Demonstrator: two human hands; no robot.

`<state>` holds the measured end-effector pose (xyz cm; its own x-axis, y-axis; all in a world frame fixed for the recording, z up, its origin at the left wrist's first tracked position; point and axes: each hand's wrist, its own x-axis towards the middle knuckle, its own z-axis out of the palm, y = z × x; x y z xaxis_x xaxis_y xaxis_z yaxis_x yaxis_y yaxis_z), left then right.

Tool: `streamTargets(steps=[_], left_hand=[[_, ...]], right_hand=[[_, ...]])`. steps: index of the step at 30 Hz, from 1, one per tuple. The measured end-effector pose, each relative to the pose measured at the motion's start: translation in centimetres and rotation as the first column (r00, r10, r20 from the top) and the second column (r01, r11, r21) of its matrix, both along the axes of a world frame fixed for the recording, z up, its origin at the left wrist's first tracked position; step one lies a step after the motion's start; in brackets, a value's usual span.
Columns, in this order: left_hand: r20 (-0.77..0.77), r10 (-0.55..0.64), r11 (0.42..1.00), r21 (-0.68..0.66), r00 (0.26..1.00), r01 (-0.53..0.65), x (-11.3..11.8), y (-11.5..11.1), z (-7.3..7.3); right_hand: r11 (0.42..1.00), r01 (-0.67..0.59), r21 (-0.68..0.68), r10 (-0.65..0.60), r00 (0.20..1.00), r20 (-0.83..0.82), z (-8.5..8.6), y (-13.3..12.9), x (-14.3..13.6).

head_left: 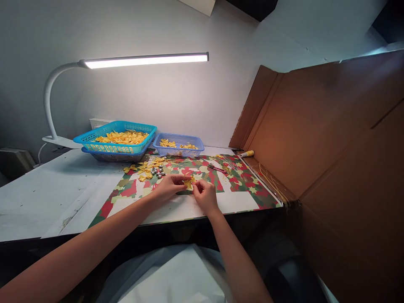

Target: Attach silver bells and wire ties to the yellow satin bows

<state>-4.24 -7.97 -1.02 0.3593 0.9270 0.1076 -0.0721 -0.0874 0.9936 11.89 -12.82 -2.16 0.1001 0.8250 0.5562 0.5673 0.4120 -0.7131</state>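
Above the patterned mat, my left hand (171,187) and my right hand (205,196) meet with fingertips pinched together. Between them is a small yellow ribbon bow (189,184), partly covered by the fingers. A thin gold strand seems to loop at the bow's top, too fine to follow. Left of my hands lie several loose yellow bows (144,169) and a cluster of small shiny silver pieces (158,171), perhaps bells. Small scissors or snips with pinkish-red handles (218,169) rest to the right, beside scattered tiny gold bits (227,171).
A turquoise basket (82,140) heaped with yellow bows sits on another basket at the back left. Beside it stands a blue-violet basket (181,153) with fewer bows. A lamp (145,61) overhangs the table. Cardboard (315,126) walls the right side, near a yellow-white spool (247,154).
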Motion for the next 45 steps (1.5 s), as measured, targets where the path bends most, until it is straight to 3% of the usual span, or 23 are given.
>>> streamTargets(steps=[19,45], left_hand=[[-0.005,0.0,0.998,-0.068,1.0,-0.001,-0.1,-0.2,0.4],[-0.034,-0.022,0.995,-0.094,0.999,0.018,-0.2,-0.1,0.6]], right_hand=[[1.0,-0.01,-0.023,0.01,1.0,-0.006,-0.1,0.1,0.1],[0.976,-0.17,-0.132,0.139,0.966,-0.217,-0.3,0.3,0.2]])
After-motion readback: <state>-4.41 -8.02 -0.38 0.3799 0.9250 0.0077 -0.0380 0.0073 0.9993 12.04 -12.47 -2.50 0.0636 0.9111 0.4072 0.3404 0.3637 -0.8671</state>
